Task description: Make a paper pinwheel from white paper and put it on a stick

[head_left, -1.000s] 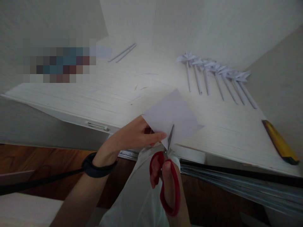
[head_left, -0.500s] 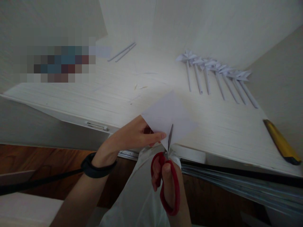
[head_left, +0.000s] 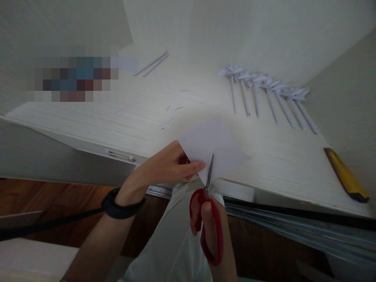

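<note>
My left hand (head_left: 183,166) pinches a white sheet of paper (head_left: 210,143) near its left edge, thumb on top and fingers underneath. In my right hand (head_left: 207,219) are red-handled scissors (head_left: 217,239), with thumb and fingers through the loops. Their blades (head_left: 210,172) point away from me and lie across the paper's near corner, with one blade showing above the sheet. The paper is held over the table's front edge.
Several paper pinwheels (head_left: 266,84) lie in a row at the back right. Two rolled paper sticks (head_left: 155,62) rest at the back left, beside a blurred patch. A yellow-and-black tool (head_left: 346,176) is at the right edge. Small scraps (head_left: 178,108) lie mid-table. Below is an open drawer (head_left: 123,156).
The scissor handles have come slightly closer together. The paper has shifted a little to the right and its cut sides have parted slightly.
</note>
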Demonstrator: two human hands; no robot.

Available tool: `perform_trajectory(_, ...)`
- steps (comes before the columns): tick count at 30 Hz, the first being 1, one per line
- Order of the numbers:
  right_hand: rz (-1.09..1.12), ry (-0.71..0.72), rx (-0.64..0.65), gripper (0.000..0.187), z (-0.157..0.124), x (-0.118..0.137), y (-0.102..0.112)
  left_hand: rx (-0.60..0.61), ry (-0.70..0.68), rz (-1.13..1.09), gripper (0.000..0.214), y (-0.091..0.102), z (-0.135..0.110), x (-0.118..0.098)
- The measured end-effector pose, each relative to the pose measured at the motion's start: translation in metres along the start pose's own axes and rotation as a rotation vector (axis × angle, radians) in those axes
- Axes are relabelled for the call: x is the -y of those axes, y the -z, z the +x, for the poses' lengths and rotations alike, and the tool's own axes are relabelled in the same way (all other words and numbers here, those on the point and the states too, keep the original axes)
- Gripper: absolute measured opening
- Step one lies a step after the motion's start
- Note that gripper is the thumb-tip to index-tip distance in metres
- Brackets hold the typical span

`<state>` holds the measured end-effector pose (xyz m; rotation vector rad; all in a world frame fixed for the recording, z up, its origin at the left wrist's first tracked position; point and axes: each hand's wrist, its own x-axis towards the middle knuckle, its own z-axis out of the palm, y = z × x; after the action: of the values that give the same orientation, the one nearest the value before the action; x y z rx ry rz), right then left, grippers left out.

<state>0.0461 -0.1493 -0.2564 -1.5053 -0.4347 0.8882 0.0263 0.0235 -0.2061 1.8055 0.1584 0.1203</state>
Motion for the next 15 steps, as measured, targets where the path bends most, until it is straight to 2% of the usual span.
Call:
perform_trajectory(4,0.013,0.003,-0.034,0.054,-0.0048,0.0050,-0.0030,-0.015,0.014,-0.008,0.020,-0.0001,-0.0007,0.0010)
perform_trajectory(8,-0.027,0.001,-0.064,0.049,-0.0062,0.0079,-0.0045,0.032,0.003,0.017,0.017,0.0014,-0.0008,-0.0002)
perform_trajectory(12,-0.068,0.013,-0.056,0.030,-0.0021,0.0086,-0.0048,0.029,0.004,0.012,0.018,0.0016,-0.0024,-0.0032)
perform_trajectory(15,-0.090,0.016,-0.051,0.032,-0.0001,0.0082,-0.0049,0.024,0.012,0.004,0.020,0.0013,-0.0035,-0.0034)
